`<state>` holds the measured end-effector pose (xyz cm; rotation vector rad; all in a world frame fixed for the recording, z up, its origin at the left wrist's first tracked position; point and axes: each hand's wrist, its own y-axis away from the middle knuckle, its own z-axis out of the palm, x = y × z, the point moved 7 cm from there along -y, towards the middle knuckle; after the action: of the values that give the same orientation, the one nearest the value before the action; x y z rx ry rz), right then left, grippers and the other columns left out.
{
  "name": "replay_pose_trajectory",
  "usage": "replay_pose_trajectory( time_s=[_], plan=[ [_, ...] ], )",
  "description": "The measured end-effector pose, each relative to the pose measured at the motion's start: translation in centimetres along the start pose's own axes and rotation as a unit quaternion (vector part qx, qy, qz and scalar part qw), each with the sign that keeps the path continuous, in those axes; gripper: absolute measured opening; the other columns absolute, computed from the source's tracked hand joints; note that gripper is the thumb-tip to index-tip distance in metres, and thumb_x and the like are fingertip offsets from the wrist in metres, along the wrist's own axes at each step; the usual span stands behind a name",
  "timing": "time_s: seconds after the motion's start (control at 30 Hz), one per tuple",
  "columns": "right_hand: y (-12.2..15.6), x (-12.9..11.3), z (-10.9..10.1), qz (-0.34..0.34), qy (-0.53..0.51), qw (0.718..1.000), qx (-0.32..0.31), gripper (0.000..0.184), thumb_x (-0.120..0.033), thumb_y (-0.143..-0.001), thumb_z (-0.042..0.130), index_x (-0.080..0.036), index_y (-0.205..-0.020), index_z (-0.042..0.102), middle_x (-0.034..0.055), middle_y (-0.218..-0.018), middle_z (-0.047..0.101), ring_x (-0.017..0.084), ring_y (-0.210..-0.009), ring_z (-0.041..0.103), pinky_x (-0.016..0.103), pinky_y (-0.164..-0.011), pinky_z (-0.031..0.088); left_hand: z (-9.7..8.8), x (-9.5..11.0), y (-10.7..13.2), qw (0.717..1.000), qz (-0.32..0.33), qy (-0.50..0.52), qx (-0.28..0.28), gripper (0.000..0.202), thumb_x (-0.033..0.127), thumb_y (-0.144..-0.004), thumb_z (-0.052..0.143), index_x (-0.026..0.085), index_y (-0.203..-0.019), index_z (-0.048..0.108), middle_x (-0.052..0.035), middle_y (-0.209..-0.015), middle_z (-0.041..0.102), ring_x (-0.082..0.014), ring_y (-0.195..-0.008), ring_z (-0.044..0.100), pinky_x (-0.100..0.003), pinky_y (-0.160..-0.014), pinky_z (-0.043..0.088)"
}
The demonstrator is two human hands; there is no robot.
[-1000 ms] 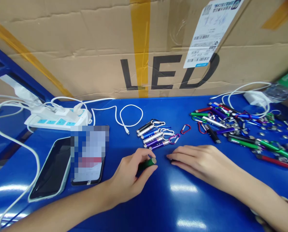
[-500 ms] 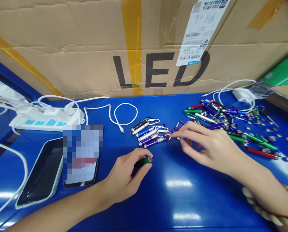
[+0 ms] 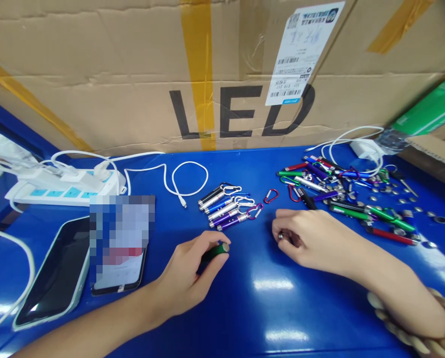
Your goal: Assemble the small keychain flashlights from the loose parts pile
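Note:
My left hand (image 3: 190, 271) is closed around a small green flashlight body (image 3: 215, 250), whose silver end points right. My right hand (image 3: 307, 237) rests on the blue table (image 3: 245, 308) with its fingers curled over a small silver part (image 3: 281, 235). Just beyond both hands lies a neat row of finished mini flashlights (image 3: 225, 204) with carabiner clips. A loose red carabiner (image 3: 271, 196) lies to their right.
A heap of coloured flashlight tubes, clips and button cells (image 3: 351, 191) lies at the right. Two phones (image 3: 84, 258) lie at the left, behind them a white power strip (image 3: 61, 185) with cables. A large cardboard box (image 3: 222, 69) marked LED stands along the back.
My right hand reached out toward the row of flashlights and the red carabiner, then drew back and curled over a small silver part. My left hand kept hold of the green flashlight body.

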<state>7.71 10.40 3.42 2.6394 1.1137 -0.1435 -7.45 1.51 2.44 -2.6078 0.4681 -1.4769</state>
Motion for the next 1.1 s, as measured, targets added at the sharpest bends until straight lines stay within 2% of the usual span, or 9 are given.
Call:
replay_pose_trajectory(
  time_s=[0.1,0.27,0.37,0.5,0.7,0.83,1.0,1.1],
  plan=[
    [-0.1,-0.2,-0.4,-0.02,0.017,0.999,0.047,0.015,-0.016,-0.075,0.047,-0.019,-0.071,0.061,-0.002,-0.077,0.059,0.005,-0.044,0.045,0.022,-0.046,0.025,0.0,0.0,-0.1,1.0,-0.001,-0.003,0.001,0.019,0.012,-0.09,0.044,0.021,-0.106,0.046,0.0013,-0.078,0.057,-0.0088,-0.066,0.056,-0.018,-0.063,0.045],
    [0.6,-2.1,-1.3,-0.11,0.013,0.981,0.159,0.02,-0.018,-0.079,0.046,-0.021,-0.086,0.064,-0.0015,-0.084,0.063,0.006,-0.048,0.051,0.023,-0.044,0.026,0.0,0.2,-0.2,1.0,-0.001,-0.017,-0.001,0.017,0.013,-0.09,0.044,0.02,-0.105,0.046,0.0016,-0.075,0.057,-0.0089,-0.063,0.055,-0.018,-0.06,0.044],
    [1.2,-3.2,-1.5,-0.15,0.017,0.965,0.213,0.021,-0.018,-0.083,0.047,-0.021,-0.094,0.064,-0.0014,-0.085,0.064,0.007,-0.054,0.056,0.022,-0.045,0.03,0.0,0.3,-0.3,1.0,-0.001,-0.024,-0.001,0.017,0.014,-0.09,0.044,0.02,-0.105,0.047,0.0013,-0.076,0.058,-0.0089,-0.062,0.055,-0.019,-0.06,0.045],
    [1.5,-3.7,-1.7,-0.177,-0.022,0.949,0.259,0.018,-0.017,-0.086,0.048,-0.02,-0.094,0.063,-0.002,-0.088,0.065,0.006,-0.063,0.061,0.019,-0.05,0.038,0.1,0.4,-0.3,0.999,0.003,-0.041,-0.003,0.016,0.013,-0.089,0.046,0.02,-0.103,0.048,0.0007,-0.079,0.061,-0.0088,-0.065,0.057,-0.017,-0.061,0.046],
    [1.5,-3.9,-1.7,-0.19,-0.117,0.941,0.256,0.021,-0.015,-0.086,0.048,-0.02,-0.098,0.064,0.0014,-0.094,0.064,0.007,-0.071,0.062,0.016,-0.054,0.044,0.2,0.4,-0.3,0.997,0.017,-0.069,-0.005,0.018,0.015,-0.089,0.048,0.021,-0.105,0.051,-0.0002,-0.087,0.064,-0.0097,-0.074,0.062,-0.018,-0.069,0.047],
    [1.6,-4.3,-1.6,-0.188,-0.185,0.936,0.234,0.023,-0.017,-0.09,0.044,-0.021,-0.1,0.064,0.0044,-0.098,0.062,0.007,-0.067,0.061,0.017,-0.052,0.045,0.4,0.4,-0.3,0.996,0.025,-0.086,-0.007,0.016,0.018,-0.089,0.048,0.019,-0.104,0.053,-0.0015,-0.083,0.065,-0.0114,-0.07,0.061,-0.021,-0.066,0.048],
    [1.5,-4.4,-1.6,-0.194,-0.291,0.913,0.21,0.019,-0.014,-0.089,0.044,-0.019,-0.099,0.06,0.0041,-0.094,0.063,0.011,-0.086,0.061,0.021,-0.071,0.05,0.3,0.8,-0.5,0.993,0.042,-0.106,0.004,0.017,0.021,-0.091,0.046,0.018,-0.103,0.057,-0.0019,-0.075,0.063,-0.0119,-0.061,0.058,-0.021,-0.058,0.046],
    [1.2,-4.2,-1.1,-0.168,-0.332,0.909,0.186,0.017,-0.015,-0.089,0.045,-0.02,-0.101,0.056,0.0037,-0.095,0.064,0.01,-0.079,0.061,0.019,-0.063,0.05,0.5,1.0,-0.6,0.993,0.055,-0.103,0.005,0.019,0.02,-0.092,0.045,0.018,-0.104,0.059,-0.003,-0.078,0.065,-0.0124,-0.064,0.058,-0.021,-0.061,0.046]
  ],
)
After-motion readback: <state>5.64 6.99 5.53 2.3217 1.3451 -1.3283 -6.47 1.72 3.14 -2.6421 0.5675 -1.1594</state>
